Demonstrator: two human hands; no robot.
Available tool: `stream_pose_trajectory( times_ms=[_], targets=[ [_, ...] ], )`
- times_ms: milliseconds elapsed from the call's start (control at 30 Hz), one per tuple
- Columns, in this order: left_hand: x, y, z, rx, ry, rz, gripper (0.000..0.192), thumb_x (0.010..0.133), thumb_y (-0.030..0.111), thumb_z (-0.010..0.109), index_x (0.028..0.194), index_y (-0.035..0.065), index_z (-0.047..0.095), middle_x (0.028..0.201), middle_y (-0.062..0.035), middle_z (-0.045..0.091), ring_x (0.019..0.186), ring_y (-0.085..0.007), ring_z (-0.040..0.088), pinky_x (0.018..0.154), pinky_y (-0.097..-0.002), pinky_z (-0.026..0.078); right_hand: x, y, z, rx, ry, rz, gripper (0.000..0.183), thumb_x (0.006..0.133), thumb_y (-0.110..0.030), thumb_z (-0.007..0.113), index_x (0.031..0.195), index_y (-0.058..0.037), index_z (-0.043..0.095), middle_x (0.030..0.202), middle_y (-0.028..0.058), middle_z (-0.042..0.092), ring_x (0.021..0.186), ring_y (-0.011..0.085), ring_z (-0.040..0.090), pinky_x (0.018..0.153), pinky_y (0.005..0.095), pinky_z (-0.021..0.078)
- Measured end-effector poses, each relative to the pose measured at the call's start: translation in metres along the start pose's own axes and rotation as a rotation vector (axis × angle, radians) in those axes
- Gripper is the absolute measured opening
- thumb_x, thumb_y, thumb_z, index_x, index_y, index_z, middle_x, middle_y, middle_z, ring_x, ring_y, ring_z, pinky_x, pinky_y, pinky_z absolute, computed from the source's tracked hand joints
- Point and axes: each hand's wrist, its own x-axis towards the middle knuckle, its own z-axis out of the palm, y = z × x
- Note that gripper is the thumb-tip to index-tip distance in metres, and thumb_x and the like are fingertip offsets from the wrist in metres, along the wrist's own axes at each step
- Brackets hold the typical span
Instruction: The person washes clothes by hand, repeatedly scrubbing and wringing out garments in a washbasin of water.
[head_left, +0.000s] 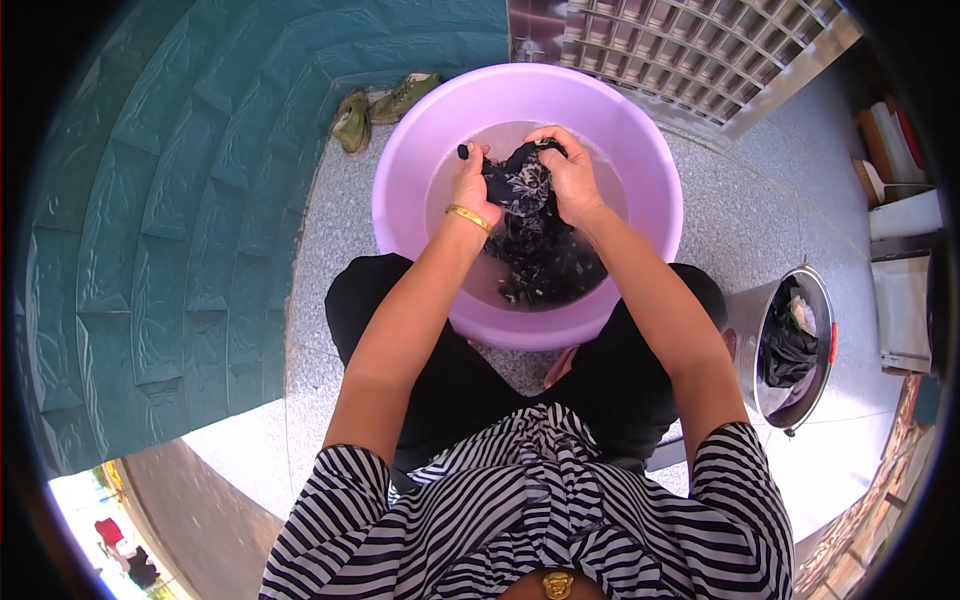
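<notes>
A large purple plastic basin (405, 165) stands on the floor between my knees, with cloudy water in it. Both hands hold a wet black garment with a pale floral pattern (525, 187) above the water, and its lower part lies in the basin. My left hand (474, 186), with a gold bangle (469, 218) at the wrist, grips the left side of the cloth; a dark bit of it pokes out by the thumb. My right hand (571, 176) pinches the upper right edge between thumb and curled fingers.
On the right stands a metal bucket (750, 345) with dark and pale cloth inside. Green shoes (351, 124) rest beyond the basin by the teal tiled wall (187, 187). A metal lattice door (675, 52) is behind the basin at the right. A broom (870, 180) lies at the far right.
</notes>
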Motion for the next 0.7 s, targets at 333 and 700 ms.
stream_pose_trajectory(
  times_ms=[333,700],
  targets=[
    [-0.023,-0.027,0.015,0.331,0.012,-0.244,0.025,0.084,0.031,0.041,0.091,0.0105,0.054,0.085,-0.0013,0.057,0.078,-0.014,0.055,0.064,-0.0296,0.045,0.01,0.02,-0.002,-1.314,0.221,-0.362,0.026,0.077,-0.025,0.046,0.066,-0.0051,0.059,0.066,0.0154,0.057,0.06,0.0321,0.055,0.055,0.0405,0.0445],
    [-0.011,-0.014,-0.011,0.111,-0.241,-0.328,0.025,0.085,0.031,0.04,0.075,0.0098,0.05,0.077,-0.0029,0.054,0.073,-0.0156,0.053,0.064,-0.0283,0.045,-0.028,0.024,0.033,-1.044,-0.04,-0.652,0.022,0.078,-0.02,0.05,0.064,-0.004,0.051,0.065,0.0147,0.054,0.061,0.0337,0.053,0.058,0.0418,0.0436]
  ],
)
